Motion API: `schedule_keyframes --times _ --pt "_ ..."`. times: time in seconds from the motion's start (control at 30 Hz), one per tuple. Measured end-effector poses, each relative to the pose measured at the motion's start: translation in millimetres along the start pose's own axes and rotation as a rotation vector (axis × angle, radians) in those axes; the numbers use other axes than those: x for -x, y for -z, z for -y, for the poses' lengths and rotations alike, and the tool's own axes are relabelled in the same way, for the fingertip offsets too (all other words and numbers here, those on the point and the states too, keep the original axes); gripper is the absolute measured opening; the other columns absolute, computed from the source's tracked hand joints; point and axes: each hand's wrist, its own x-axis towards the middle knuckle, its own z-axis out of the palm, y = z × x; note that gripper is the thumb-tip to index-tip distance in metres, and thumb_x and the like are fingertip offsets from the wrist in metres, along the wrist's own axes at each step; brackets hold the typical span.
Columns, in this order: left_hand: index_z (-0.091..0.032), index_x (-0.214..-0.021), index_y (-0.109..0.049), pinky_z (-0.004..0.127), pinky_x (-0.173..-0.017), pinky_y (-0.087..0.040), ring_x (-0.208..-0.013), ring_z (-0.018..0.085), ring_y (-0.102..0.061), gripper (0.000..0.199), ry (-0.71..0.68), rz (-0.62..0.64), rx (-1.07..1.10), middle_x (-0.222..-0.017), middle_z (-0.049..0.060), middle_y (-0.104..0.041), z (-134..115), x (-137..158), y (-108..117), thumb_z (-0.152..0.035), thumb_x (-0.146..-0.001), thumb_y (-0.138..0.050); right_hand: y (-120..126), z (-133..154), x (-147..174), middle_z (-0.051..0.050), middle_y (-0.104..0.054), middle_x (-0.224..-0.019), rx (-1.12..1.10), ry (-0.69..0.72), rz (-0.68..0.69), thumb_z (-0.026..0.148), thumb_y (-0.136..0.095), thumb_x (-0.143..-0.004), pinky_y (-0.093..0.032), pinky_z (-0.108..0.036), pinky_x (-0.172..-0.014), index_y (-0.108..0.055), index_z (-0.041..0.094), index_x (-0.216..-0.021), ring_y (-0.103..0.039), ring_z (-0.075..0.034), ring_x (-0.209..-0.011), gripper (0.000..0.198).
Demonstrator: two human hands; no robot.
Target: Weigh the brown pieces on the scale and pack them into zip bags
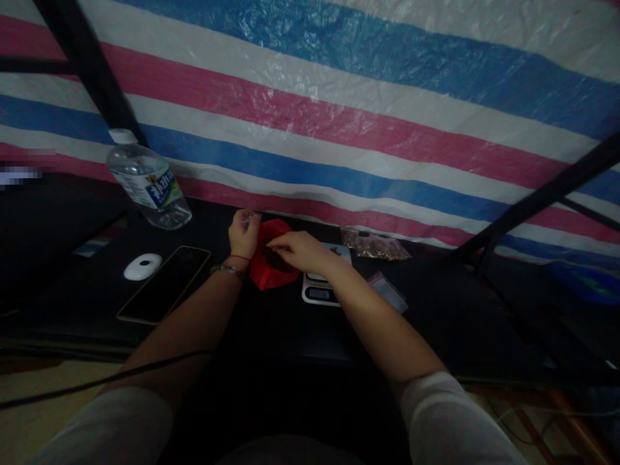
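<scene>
- Red bag [264,276] is parked left of the scale [320,296]; dark bits [278,261] are left inside.
- Clear plastic [250,218] is pinched by the left hand [241,236].
- Right hand [299,252] is dipped into the bits; whether anything's pinched can't be told.
- Clear packets [375,245] behind look filled already; flat bags [390,294] seem unfilled.

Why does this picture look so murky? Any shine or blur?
Head view: dim overall, with the front of the black table sinking into near-darkness; pale glare flecks on the striped sheet; soft detail around the right hand, and no reading discernible on the scale display.
</scene>
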Motion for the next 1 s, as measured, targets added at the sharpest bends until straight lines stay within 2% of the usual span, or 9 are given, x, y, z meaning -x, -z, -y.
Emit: schedule_keyframes --times 0.07,0.17,0.27,0.47,0.6,0.77,1.0 --pt "-0.018 -0.092 -0.059 0.028 -0.065 -0.046 -0.068 0.016 -0.06 0.027 0.001 -0.003 0.001 -0.077 0.003 -0.063 3 -1 0 -0.042 -0.081 -0.053 -16 -2 -24 -0.009 -0.07 -0.108 0.153 -0.038 0.221 0.01 -0.051 -0.082 -0.046 -0.03 -0.087 -0.068 0.016 -0.106 -0.065 -0.021 -0.098 0.03" --pt "-0.018 -0.092 -0.059 0.028 -0.067 -0.047 -0.07 0.016 -0.06 0.026 0.0 0.003 0.004 -0.079 0.003 -0.064 6 -2 -1 -0.041 -0.082 -0.052 -38 -12 -46 -0.018 -0.066 -0.113 0.265 -0.136 0.314 0.018 -0.055 -0.081 -0.049 -0.035 -0.081 -0.063 0.01 -0.114 -0.065 -0.028 -0.096 0.034" --pt "-0.018 -0.091 -0.059 0.028 -0.068 -0.047 -0.071 0.017 -0.061 0.025 0.0 0.007 -0.006 -0.08 0.003 -0.064 5 -2 -1 -0.04 -0.082 -0.053 -49 -21 -59 -0.019 -0.062 -0.12 0.199 -0.112 0.314 0.018 -0.056 -0.081 -0.05 -0.034 -0.082 -0.058 0.01 -0.12 -0.064 -0.027 -0.1 0.041" --pt "-0.019 -0.091 -0.059 0.029 -0.067 -0.047 -0.071 0.017 -0.061 0.024 0.017 -0.014 0.012 -0.08 0.004 -0.064 2 -1 1 -0.04 -0.082 -0.053 -52 -22 -75 -0.018 -0.067 -0.112 0.175 -0.072 0.307 0.009 -0.057 -0.076 -0.049 -0.03 -0.081 -0.064 0.007 -0.108 -0.064 -0.025 -0.098 0.033" --pt "-0.018 -0.092 -0.059 0.029 -0.067 -0.047 -0.071 0.017 -0.061 0.022 0.026 -0.021 0.021 -0.079 0.004 -0.065 3 -1 1 -0.038 -0.082 -0.054 -51 -23 -73 -0.014 -0.07 -0.104 0.199 -0.116 0.308 0.01 -0.057 -0.076 -0.048 -0.027 -0.078 -0.067 0.009 -0.103 -0.065 -0.023 -0.094 0.029" --pt "-0.019 -0.093 -0.058 0.029 -0.068 -0.048 -0.073 0.017 -0.062 0.023 0.052 -0.018 0.054 -0.083 0.004 -0.066 3 -2 0 -0.039 -0.083 -0.054 -51 -28 -68 -0.012 -0.07 -0.106 0.187 -0.167 0.338 0.016 -0.061 -0.075 -0.047 -0.026 -0.077 -0.066 0.012 -0.109 -0.065 -0.022 -0.095 0.034" --pt "-0.019 -0.092 -0.058 0.028 -0.067 -0.048 -0.071 0.016 -0.062 0.022 0.054 -0.016 0.064 -0.082 0.004 -0.066 5 -2 1 -0.038 -0.082 -0.054 -49 -30 -64 -0.007 -0.072 -0.102 0.17 -0.187 0.286 0.015 -0.061 -0.076 -0.046 -0.023 -0.076 -0.071 0.017 -0.101 -0.066 -0.019 -0.093 0.026"
